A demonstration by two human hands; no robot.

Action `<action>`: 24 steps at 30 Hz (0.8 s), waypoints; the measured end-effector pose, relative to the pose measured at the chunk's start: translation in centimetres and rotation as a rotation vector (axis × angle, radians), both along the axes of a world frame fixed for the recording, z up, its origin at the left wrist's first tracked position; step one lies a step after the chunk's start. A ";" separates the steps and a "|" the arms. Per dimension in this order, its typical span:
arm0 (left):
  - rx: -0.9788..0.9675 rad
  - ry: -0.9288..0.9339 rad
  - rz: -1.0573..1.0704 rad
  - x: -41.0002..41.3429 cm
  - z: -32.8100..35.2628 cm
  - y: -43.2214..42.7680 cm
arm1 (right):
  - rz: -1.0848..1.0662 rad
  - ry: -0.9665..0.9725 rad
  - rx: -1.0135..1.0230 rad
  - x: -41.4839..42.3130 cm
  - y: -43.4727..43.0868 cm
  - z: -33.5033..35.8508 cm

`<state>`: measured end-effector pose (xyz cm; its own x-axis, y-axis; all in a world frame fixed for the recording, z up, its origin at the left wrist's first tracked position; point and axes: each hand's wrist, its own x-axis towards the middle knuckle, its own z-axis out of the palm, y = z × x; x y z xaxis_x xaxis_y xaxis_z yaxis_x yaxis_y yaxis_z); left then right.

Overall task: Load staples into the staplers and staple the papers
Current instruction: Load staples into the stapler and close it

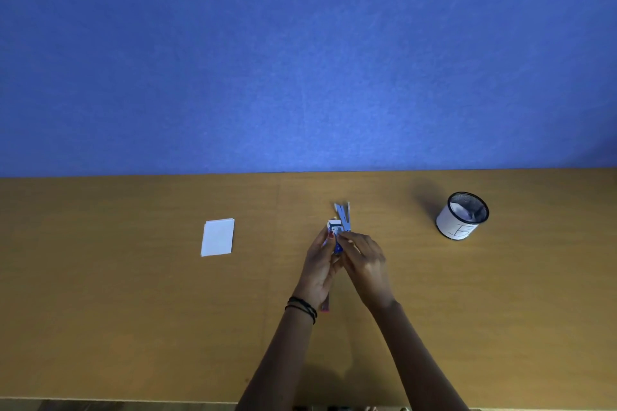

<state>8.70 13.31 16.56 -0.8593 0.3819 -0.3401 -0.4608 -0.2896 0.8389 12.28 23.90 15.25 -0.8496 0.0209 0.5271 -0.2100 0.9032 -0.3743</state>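
Our left hand [319,264] grips the opened blue stapler [342,218] and a small staple box [333,225]. Our right hand [364,260] pinches at them above the table [133,310].

One blue stapler [343,215], hinged open, sticks up past the fingers [347,238] of two hands. One small staple box [334,226] sits at the fingertips. One stack of white papers [217,237] lies well left of the fingers, one mesh cup [462,215] well right.
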 end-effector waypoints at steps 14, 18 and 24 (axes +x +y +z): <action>-0.101 0.037 -0.037 -0.5 -0.2 -0.4 | 0.159 -0.218 -0.389 -0.1 1.7 0.5; -0.131 0.037 -0.120 -0.8 -0.2 -0.6 | 0.037 -0.186 -0.534 -0.9 2.0 1.1; -0.225 0.113 -0.264 -1.1 0.7 -0.6 | -0.031 -0.291 -0.654 -2.3 2.7 1.6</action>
